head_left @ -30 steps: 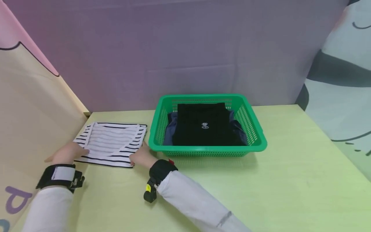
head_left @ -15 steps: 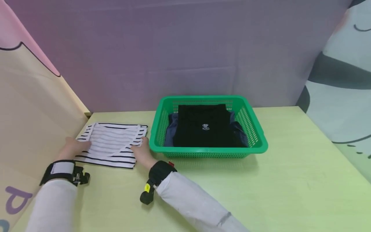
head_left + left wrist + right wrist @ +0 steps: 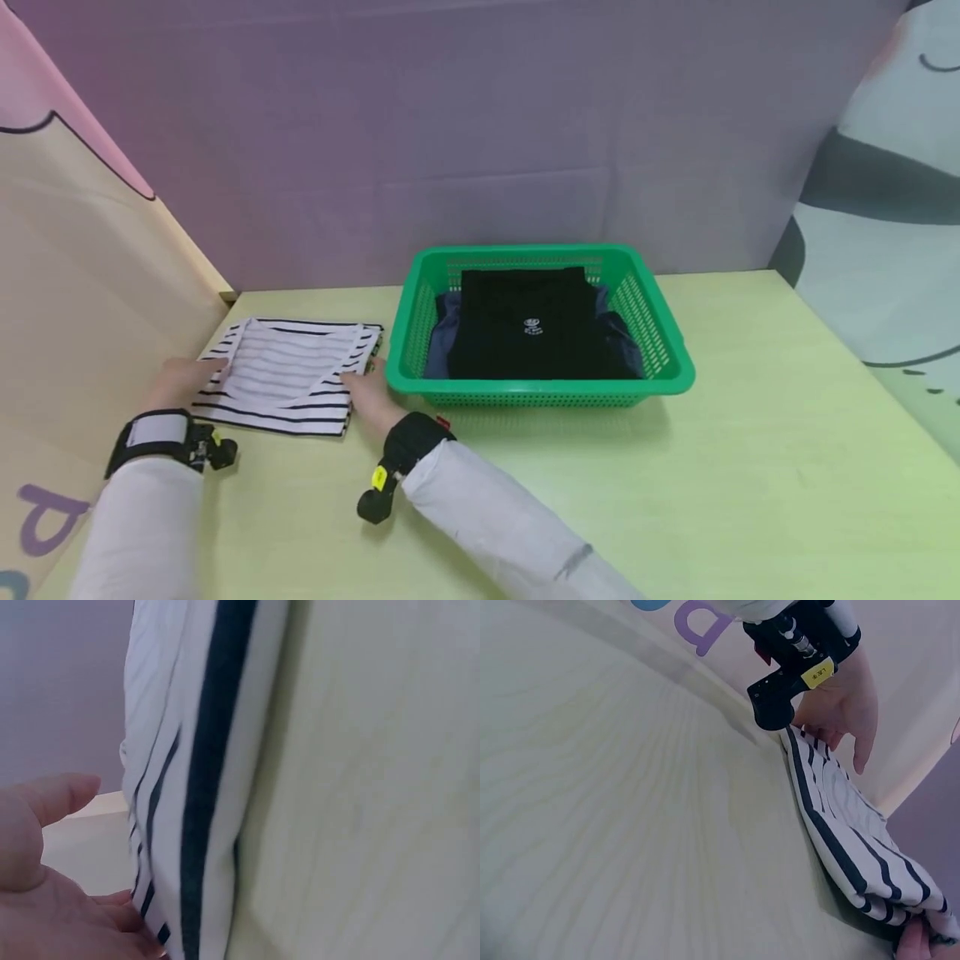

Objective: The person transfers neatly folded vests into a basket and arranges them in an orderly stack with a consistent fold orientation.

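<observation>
A folded white shirt with black stripes (image 3: 292,362) lies on the table's left side, its wide neckline facing up. My left hand (image 3: 180,383) is at its left edge; in the left wrist view the thumb stands raised off the cloth while the other fingers (image 3: 124,915) touch the edge from the side, their tips partly hidden. At the opposite edge, my right hand (image 3: 371,396) holds the shirt with the thumb on top and fingers tucked at the side. The right wrist view shows only a little of those fingers (image 3: 913,941), under the cloth's edge.
A green plastic basket (image 3: 540,386) stands just right of the shirt, close to my right hand. In it lie a folded black garment (image 3: 525,333) with a small white print and dark blue clothing (image 3: 442,337). A fabric wall (image 3: 75,292) borders the left side.
My left hand has shifted slightly up the shirt's left edge and its thumb has come away from the cloth. My right hand has adjusted slightly at the right edge. Shirt and basket stay put.
</observation>
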The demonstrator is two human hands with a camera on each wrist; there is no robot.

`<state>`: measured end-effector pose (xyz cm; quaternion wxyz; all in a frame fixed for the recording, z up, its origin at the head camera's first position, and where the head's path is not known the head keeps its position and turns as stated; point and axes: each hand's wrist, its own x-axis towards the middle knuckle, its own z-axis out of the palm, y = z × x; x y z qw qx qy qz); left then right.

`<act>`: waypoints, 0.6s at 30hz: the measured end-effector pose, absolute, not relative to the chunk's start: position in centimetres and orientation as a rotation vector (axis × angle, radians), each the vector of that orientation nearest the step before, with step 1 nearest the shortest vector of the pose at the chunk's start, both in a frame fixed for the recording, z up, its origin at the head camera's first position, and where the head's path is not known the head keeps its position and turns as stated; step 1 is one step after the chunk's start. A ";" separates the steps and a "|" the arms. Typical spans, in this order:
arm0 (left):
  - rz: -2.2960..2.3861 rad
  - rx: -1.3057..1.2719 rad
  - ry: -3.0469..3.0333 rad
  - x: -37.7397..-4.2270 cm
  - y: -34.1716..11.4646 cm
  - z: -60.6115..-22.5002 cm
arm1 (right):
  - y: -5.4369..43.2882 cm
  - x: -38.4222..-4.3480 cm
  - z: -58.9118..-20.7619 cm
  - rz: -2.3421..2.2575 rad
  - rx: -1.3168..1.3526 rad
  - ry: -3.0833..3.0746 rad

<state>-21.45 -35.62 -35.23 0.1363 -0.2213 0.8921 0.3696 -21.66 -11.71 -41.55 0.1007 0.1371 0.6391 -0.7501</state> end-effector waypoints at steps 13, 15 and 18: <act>1.063 -0.598 2.541 -21.2 -35.0 -35.7 | -13.0 -24.8 -48.6 -2.071 0.255 2.039; 1.075 -0.590 2.536 -21.2 -35.0 -35.8 | -11.9 -23.1 -45.6 -2.090 0.276 1.986; 1.087 -0.549 2.534 -21.3 -35.0 -35.8 | -10.6 -21.0 -41.8 -2.101 0.322 1.910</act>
